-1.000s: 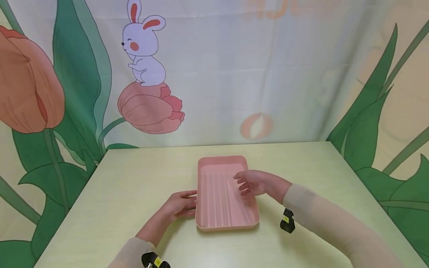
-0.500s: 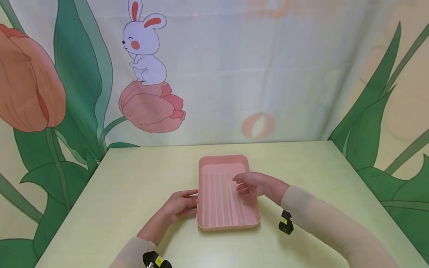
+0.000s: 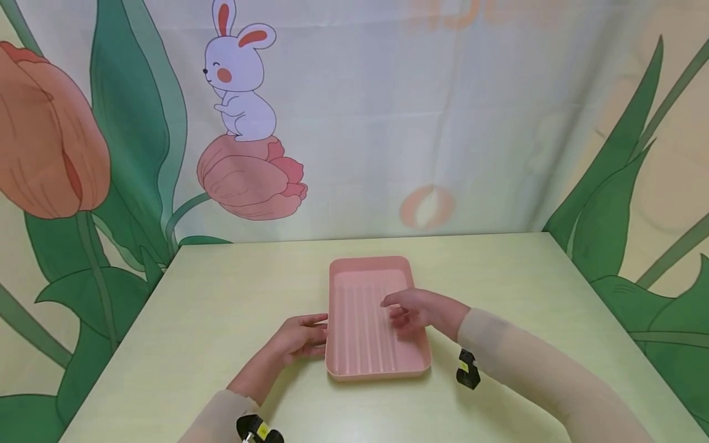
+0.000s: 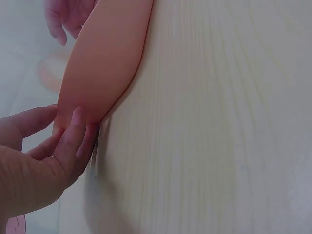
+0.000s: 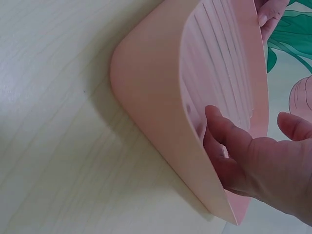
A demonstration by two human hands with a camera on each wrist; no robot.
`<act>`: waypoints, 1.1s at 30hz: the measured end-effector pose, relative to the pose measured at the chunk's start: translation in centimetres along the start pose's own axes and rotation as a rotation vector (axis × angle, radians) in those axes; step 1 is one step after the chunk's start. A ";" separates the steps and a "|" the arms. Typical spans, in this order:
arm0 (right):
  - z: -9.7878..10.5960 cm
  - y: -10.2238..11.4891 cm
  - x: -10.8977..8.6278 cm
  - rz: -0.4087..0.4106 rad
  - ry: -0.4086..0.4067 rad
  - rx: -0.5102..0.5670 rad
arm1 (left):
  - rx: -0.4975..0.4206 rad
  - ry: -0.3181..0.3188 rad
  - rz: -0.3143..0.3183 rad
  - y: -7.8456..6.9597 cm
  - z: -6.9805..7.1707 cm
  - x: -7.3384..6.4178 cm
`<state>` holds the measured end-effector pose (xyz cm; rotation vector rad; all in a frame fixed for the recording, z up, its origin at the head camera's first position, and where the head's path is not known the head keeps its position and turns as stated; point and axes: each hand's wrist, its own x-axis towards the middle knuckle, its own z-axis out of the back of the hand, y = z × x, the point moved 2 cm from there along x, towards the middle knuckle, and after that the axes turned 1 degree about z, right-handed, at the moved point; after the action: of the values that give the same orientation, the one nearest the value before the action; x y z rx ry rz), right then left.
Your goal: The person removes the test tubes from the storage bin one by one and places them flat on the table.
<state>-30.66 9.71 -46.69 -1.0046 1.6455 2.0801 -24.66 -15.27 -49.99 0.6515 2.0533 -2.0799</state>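
A pink rectangular tray (image 3: 371,264) stands lengthwise on the table. Several pale, glassy-looking slim strips (image 3: 362,332) run along its floor; whether they are loose clear rods or moulded ridges, I cannot tell. My left hand (image 3: 299,340) rests its fingertips on the outside of the tray's left wall (image 4: 107,48). Over the right wall reaches my right hand (image 3: 412,309), fingers bent loosely down inside, close to the rightmost strip. In the right wrist view the thumb (image 5: 292,124) stays apart from the index finger (image 5: 229,139), and the lower fingers are partly hidden.
The pale wood-grain table (image 3: 249,277) spreads around the tray. Behind it hangs a light cloth backdrop (image 3: 354,123) printed with a rabbit and tulips. A black wrist camera (image 3: 468,369) hangs under the right sleeve, another (image 3: 259,429) sits at the left sleeve.
My right hand has shifted a little left and toward me inside the tray. The rightmost strip has swung from slanted to nearly parallel with the others. The left hand keeps its place.
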 end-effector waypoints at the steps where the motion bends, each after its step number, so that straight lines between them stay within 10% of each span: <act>1: 0.0 0.0 0.1 -0.005 -0.005 0.005 | 0.002 0.001 0.000 0.0 0.0 0.0; 33: -1.1 -0.7 1.3 0.064 -0.103 -0.111 | -0.009 0.009 -0.012 0.1 0.1 0.1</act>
<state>-30.76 8.70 -48.20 -0.8733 1.5458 2.2469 -24.72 -15.32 -50.16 0.6500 2.0750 -2.0769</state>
